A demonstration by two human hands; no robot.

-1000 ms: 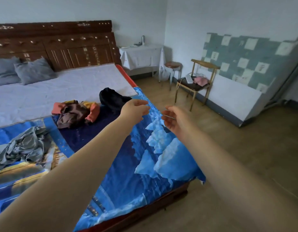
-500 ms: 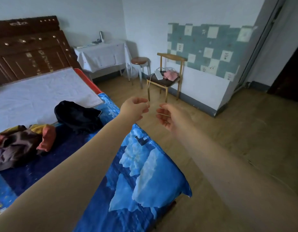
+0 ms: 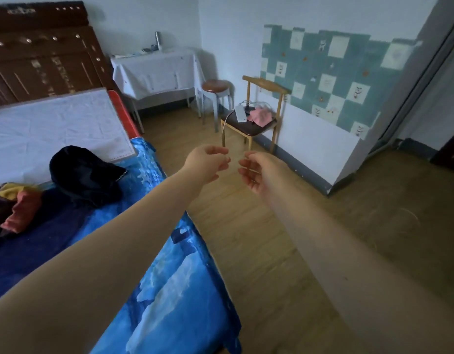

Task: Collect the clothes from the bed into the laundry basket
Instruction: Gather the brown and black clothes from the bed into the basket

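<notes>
Closest to the camera, two bare forearms stretch out, the left one crossing above the shiny blue blanket with an iceberg print [image 3: 174,290] that hangs over the bed corner, the right one over the wooden plank floor [image 3: 259,251]. The left hand [image 3: 206,163] and the right hand [image 3: 256,169] hang in the air just beside each other, not touching. Both have fingers loosely curled, the left palm down, the right palm turned toward the left. Neither grips any clothing; whether something thin is pinched between them, can't tell, too small.

The clothes are all on the bed to the left: a black garment in a rumpled heap [image 3: 85,172] sits where the blue blanket meets the white quilted sheet [image 3: 54,129], and a bunched orange, yellow and brown pile of clothes [image 3: 16,208] lies at the left edge of the view, well apart from both hands.

Further back there's a wooden chair with a dark seat [image 3: 256,118] holding a pink cloth [image 3: 261,116] and a white flat device [image 3: 240,113], then a round brown stool [image 3: 217,88], a small table under a white cloth [image 3: 157,70], and the dark carved wooden headboard [image 3: 42,54].
</notes>
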